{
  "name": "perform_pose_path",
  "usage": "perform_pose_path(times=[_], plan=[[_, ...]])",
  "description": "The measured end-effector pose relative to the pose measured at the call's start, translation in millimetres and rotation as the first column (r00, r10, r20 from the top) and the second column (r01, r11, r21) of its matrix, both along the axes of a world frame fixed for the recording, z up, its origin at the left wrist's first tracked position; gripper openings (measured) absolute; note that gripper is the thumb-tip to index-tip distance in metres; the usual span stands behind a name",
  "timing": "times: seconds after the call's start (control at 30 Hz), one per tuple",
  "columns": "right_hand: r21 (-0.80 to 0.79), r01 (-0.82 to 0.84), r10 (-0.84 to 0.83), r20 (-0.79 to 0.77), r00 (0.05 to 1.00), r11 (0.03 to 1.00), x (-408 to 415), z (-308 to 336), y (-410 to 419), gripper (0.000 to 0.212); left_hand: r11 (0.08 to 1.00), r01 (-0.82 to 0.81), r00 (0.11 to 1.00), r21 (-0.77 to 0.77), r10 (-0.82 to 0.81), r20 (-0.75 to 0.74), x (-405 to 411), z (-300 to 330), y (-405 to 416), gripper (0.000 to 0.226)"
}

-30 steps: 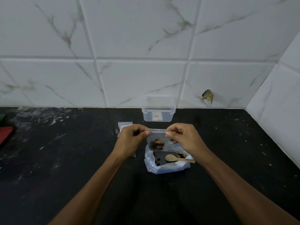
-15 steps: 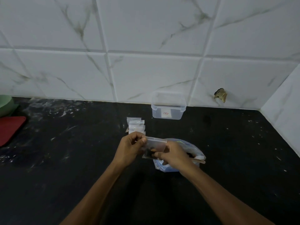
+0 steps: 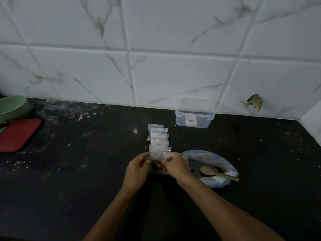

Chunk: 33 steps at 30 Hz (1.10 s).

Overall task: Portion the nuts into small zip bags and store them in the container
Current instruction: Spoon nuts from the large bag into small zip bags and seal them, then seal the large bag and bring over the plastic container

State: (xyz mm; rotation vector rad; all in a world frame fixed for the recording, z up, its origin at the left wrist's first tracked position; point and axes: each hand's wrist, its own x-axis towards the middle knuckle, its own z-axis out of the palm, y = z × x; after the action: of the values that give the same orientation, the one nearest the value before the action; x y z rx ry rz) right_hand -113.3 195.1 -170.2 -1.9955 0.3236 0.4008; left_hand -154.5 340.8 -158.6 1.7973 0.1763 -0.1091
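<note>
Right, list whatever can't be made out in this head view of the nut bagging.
- Small zip bag: its lower part sits behind the left hand and right hand; whether the seal is closed is too small to tell.
- Row of bags behind it: overlapping, count and contents unclear.
- Container: contents unreadable through translucent walls; label too small.
- Green bowl and red mat: cut off by the left edge.

Both hands together, fingers pinched
</note>
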Motion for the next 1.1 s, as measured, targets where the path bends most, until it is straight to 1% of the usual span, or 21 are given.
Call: perform_pose_path(times=[0.1,0.17,0.27,0.43,0.57,0.7,0.8,0.83,0.9,0.93,1.0,1.1], plan=[[-0.010,0.048,-0.049,-0.050,0.998,0.999,15,-23,10,0.014,0.998,0.037,0.999,0.057,-0.035,-0.028,9,-6,4,0.040],[-0.012,0.090,-0.090,-0.096,0.991,0.996,23,-38,15,0.014,0.996,0.054,0.997,0.068,-0.051,-0.052,13,-9,4,0.043],[-0.072,0.118,-0.127,-0.142,0.982,0.990,33,-59,18,0.018,0.995,0.063,0.994,0.078,-0.056,-0.093,15,-14,3,0.048],[-0.134,0.147,-0.163,-0.117,0.980,0.980,42,-83,21,0.014,0.989,0.074,0.991,0.131,-0.059,-0.119,19,-19,2,0.050],[-0.164,0.138,-0.155,-0.093,0.984,0.977,42,-91,24,0.020,0.983,0.081,0.991,0.165,-0.062,-0.120,19,-17,-1,0.045],[-0.224,0.074,-0.088,-0.049,0.995,0.972,27,-70,23,0.023,0.982,0.069,0.991,0.177,-0.047,-0.122,16,-18,-1,0.041],[-0.236,0.048,-0.049,0.004,0.999,0.971,7,-36,12,0.027,0.983,-0.018,0.997,0.180,0.032,-0.074,11,-14,-5,0.037],[-0.217,0.043,-0.039,0.023,0.999,0.975,2,-27,5,0.033,0.979,-0.063,0.996,0.193,0.074,-0.049,9,-12,-7,0.034],[-0.147,0.046,-0.040,0.046,0.998,0.988,-9,-7,-11,0.053,0.965,-0.143,0.990,0.222,0.142,0.018,7,-9,-11,0.027],[-0.119,0.050,-0.043,0.060,0.997,0.992,-15,8,-20,0.057,0.962,-0.164,0.986,0.220,0.158,0.045,6,-7,-14,0.026],[-0.113,0.069,-0.056,0.116,0.992,0.991,-23,29,-41,0.049,0.968,-0.172,0.984,0.184,0.162,0.070,6,-2,-22,0.022],[-0.166,0.135,-0.106,0.174,0.979,0.977,-33,54,-79,0.023,0.985,-0.089,0.995,0.146,0.083,0.048,6,6,-37,0.020]])
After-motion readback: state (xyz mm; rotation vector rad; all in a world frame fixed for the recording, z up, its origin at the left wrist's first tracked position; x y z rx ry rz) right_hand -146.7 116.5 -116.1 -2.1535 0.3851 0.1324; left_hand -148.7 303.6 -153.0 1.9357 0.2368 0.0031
